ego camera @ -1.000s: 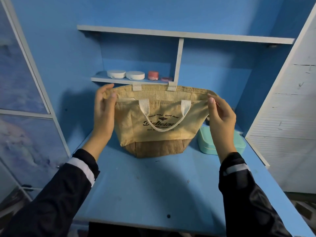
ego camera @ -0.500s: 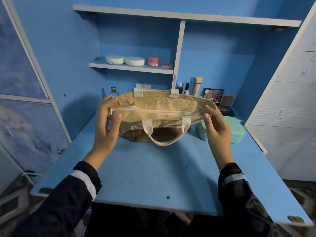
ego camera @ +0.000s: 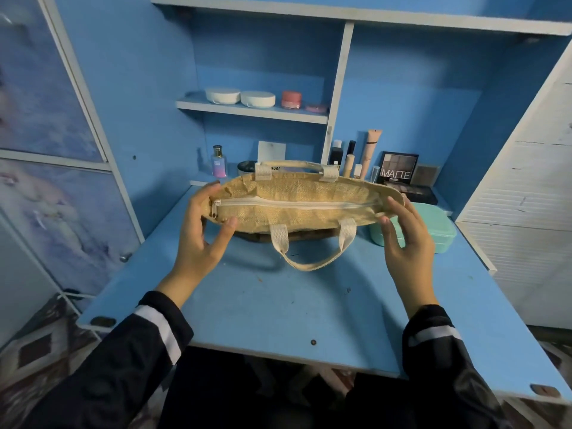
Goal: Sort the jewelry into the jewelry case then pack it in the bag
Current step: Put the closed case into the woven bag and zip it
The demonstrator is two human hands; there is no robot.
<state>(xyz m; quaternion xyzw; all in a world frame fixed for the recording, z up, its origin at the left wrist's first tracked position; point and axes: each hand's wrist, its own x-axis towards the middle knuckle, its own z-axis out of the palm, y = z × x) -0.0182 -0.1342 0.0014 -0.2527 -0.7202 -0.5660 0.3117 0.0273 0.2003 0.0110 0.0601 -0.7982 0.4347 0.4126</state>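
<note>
Both hands hold the jute bag [ego camera: 305, 191] by its ends, left hand [ego camera: 199, 233] curled round the zip-pull end, right hand [ego camera: 407, 243] lightly pinching the other. It's on the desk [ego camera: 278, 305], zip [ego camera: 294, 204] closed, teal jewelry case [ego camera: 441, 229] just beside. Looks like the packing step, so unzip first.

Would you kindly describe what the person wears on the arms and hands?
The left sleeve and right sleeve are dark and slightly shiny, each crossed by a white band. The left hand and right hand are bare, no gloves.
</note>
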